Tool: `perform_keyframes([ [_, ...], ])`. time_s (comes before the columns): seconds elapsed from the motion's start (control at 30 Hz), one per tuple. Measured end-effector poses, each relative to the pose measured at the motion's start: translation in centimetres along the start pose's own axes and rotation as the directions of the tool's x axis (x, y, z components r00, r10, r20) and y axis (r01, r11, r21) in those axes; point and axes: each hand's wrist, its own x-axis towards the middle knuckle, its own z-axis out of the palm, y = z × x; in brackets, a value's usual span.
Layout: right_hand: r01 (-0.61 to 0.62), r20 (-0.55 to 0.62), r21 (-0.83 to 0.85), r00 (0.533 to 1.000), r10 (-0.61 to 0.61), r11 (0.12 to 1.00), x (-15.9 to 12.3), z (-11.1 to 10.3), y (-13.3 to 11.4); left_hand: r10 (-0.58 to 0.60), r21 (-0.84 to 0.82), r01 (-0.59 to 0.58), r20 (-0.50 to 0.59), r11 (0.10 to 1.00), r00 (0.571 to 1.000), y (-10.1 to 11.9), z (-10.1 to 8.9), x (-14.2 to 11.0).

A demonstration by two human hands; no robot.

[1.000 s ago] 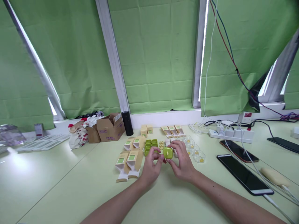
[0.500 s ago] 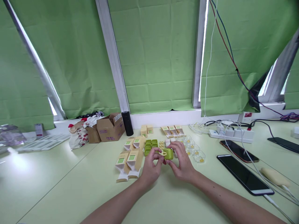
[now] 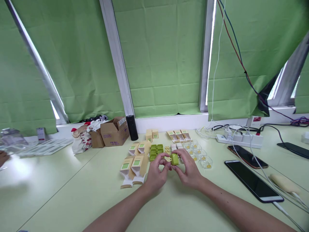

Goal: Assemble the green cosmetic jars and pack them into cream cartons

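Both my hands meet at the middle of the pale green table (image 3: 72,196). My left hand (image 3: 156,174) and my right hand (image 3: 189,170) pinch one small green plastic case (image 3: 174,159) between their fingertips, a pale yellowish piece showing at its left side. Just behind it lie several more green cases (image 3: 155,150), small tan tiles (image 3: 167,149) and clear round cups with yellow bits (image 3: 202,158). Open tan cartons with green labels (image 3: 133,167) lie left of my left hand.
A brown cardboard box (image 3: 113,131) and a black cylinder (image 3: 132,127) stand at the back. A white power strip (image 3: 238,138) with cables and three phones (image 3: 253,180) lie to the right. Another person's hand (image 3: 3,158) shows at the far left edge.
The green case has been turned and lowered slightly between my fingers, its wide face no longer toward me. Another person's hand has come into view at the far left.
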Motion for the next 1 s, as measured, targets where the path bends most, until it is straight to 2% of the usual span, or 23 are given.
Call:
perform_keyframes([
  [0.33,-0.035,0.048,0.067,0.998,0.032,0.997,-0.29,0.25,0.19,-0.007,0.040,0.008,-0.030,0.999,1.000,-0.57,0.04,0.10],
  [0.53,-0.038,0.068,0.103,0.997,0.031,0.994,-0.36,0.24,0.32,0.001,0.061,0.002,-0.059,0.998,0.998,-0.20,-0.06,0.22],
  [1.0,-0.007,0.079,0.104,0.997,-0.002,0.995,-0.56,0.53,0.91,-0.020,0.007,0.020,-0.050,1.000,0.999,-0.26,-0.14,0.29],
])
